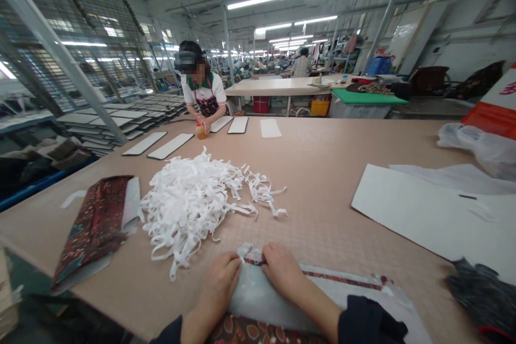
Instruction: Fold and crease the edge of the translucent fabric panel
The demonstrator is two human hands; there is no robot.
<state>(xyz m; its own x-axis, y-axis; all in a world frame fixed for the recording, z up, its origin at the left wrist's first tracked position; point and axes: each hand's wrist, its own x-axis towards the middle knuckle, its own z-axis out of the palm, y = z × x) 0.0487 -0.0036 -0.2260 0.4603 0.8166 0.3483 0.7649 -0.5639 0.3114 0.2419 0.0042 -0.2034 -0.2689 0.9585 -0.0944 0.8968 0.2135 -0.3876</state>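
Observation:
A piece of patterned fabric with a pale grey-white backing [266,301] lies at the table's near edge, its far border folded over into a narrow reddish strip. My left hand [223,275] pinches the far left corner of this fabric. Just to the right, my right hand [282,269] grips the same folded border with its fingers curled down. A short stretch of the patterned strip shows between the two hands. Beyond them lies a heap of white fabric strips [189,199]. The fingertips are partly hidden by the hands themselves.
A folded brown patterned fabric stack [94,220] lies left on the table [314,172]. White board [439,215] and a black plastic bag [484,295] are at right. Across the table, a person [203,86] holds a bottle [200,130] beside several white panels [171,146].

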